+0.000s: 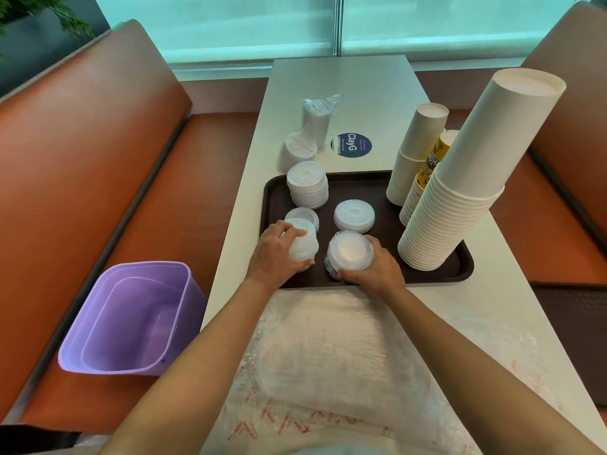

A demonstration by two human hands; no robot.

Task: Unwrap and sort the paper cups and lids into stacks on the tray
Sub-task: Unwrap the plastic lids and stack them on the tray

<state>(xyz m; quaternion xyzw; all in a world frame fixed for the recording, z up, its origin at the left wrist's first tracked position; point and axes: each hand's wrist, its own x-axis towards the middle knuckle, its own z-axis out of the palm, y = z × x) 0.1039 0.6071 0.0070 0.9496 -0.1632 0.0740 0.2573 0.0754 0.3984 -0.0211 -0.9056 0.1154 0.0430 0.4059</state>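
A dark brown tray (387, 182) lies on the white table. My left hand (274, 254) grips a small stack of white lids (303, 244) at the tray's near left. My right hand (377, 269) holds a wider stack of lids still in clear wrap (349, 249) beside it. More lid stacks stand behind: a tall one (307, 183), a low one (354, 215) and a small one (303, 214). On the tray's right stand a big stack of white paper cups (466, 188), a second white stack (414, 156) and a yellow printed stack (427, 172).
Two wrapped packs of lids (315, 118) (297, 151) lie on the table beyond the tray. Loose clear plastic wrap (341, 349) covers the table's near end. A purple bin (131, 318) sits on the orange bench at left. A round blue sticker (351, 145) is on the tabletop.
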